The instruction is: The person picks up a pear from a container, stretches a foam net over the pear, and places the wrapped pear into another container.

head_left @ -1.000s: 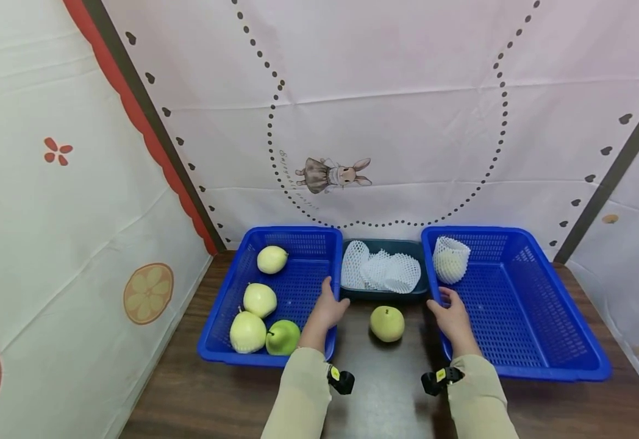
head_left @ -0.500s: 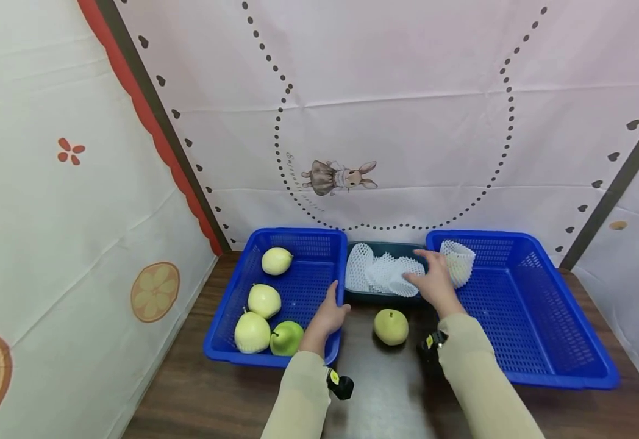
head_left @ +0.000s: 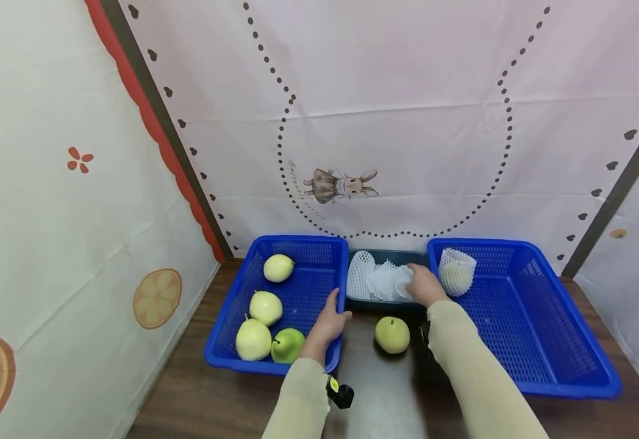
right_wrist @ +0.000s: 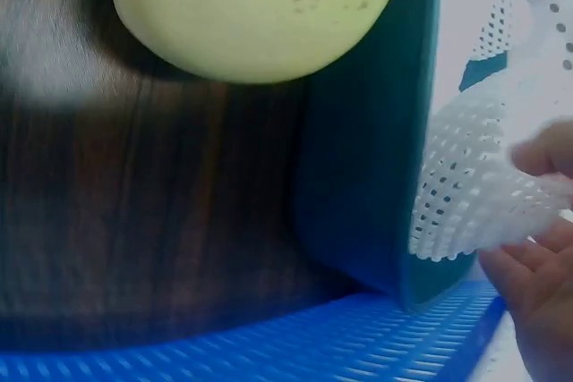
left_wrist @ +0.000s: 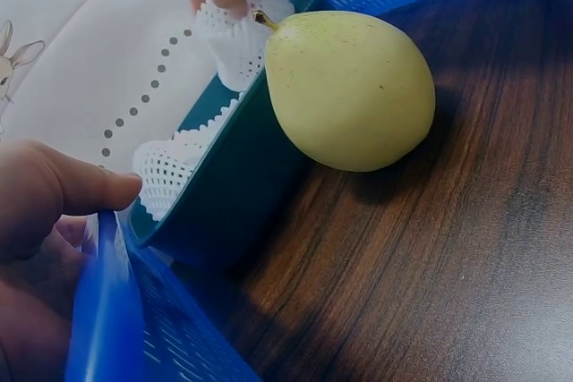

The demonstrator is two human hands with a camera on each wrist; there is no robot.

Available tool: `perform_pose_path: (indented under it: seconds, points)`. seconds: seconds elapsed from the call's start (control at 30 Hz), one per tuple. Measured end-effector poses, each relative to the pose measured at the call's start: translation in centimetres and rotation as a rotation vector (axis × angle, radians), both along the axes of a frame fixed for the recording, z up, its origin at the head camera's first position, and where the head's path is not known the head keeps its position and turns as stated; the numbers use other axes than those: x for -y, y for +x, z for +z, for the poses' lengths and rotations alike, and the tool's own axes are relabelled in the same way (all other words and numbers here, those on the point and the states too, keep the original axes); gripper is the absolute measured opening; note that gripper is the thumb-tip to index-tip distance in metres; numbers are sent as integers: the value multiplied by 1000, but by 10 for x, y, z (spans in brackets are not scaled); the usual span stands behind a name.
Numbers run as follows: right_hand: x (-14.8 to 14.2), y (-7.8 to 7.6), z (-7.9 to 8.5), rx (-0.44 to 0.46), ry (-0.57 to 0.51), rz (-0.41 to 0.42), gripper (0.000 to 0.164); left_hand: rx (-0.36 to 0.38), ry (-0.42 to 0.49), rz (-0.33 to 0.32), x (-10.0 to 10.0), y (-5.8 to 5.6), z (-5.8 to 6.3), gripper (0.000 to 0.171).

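Observation:
My left hand (head_left: pixel 327 322) holds the right rim of the left blue basket (head_left: pixel 344 268), its thumb and fingers on either side of that rim in the left wrist view. Over the right end of a dark green tray (left_wrist: pixel 242 181), my right hand (head_left: pixel 425 286) pinches a white foam net sleeve (right_wrist: pixel 474 176) between thumb and fingers. More foam net sleeves (head_left: pixel 361 274) lie in the tray. A yellow-green pear (head_left: pixel 392 335) rests on the table just in front of the tray, touched by neither hand.
Several pale pears (head_left: pixel 266 308) and a greener one (head_left: pixel 288 346) lie in the left basket. Inside the right blue basket (head_left: pixel 566 317), a pear in a foam net (head_left: pixel 456 272) sits at the back left. A printed cloth (head_left: pixel 407 152) hangs behind.
My right hand has left the right basket's left rim, moved left over the green tray and taken hold of a foam net sleeve. The left hand stays on its basket rim.

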State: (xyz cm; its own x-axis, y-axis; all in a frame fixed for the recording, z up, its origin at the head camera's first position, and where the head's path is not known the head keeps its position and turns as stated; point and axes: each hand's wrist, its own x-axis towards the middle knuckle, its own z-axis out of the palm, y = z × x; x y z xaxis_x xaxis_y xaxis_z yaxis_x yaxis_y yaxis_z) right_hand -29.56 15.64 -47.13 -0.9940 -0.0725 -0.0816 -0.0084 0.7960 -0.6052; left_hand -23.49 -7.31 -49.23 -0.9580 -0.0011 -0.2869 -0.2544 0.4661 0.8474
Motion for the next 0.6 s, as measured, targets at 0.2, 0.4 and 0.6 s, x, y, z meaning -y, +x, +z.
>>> perform_pose_path:
  seconds: [0.2,0.4,0.6]
  points:
    - [-3,0,6,-140,-310,-259,33,-20,-5,-8,-2,3,-4,65]
    - [7,6,38,-40,-817,-368,38,-354,-78,21,-13,1,22,75]
    - [17,21,47,154,-905,-161,32,-683,-191,-66,-29,0,46,52]
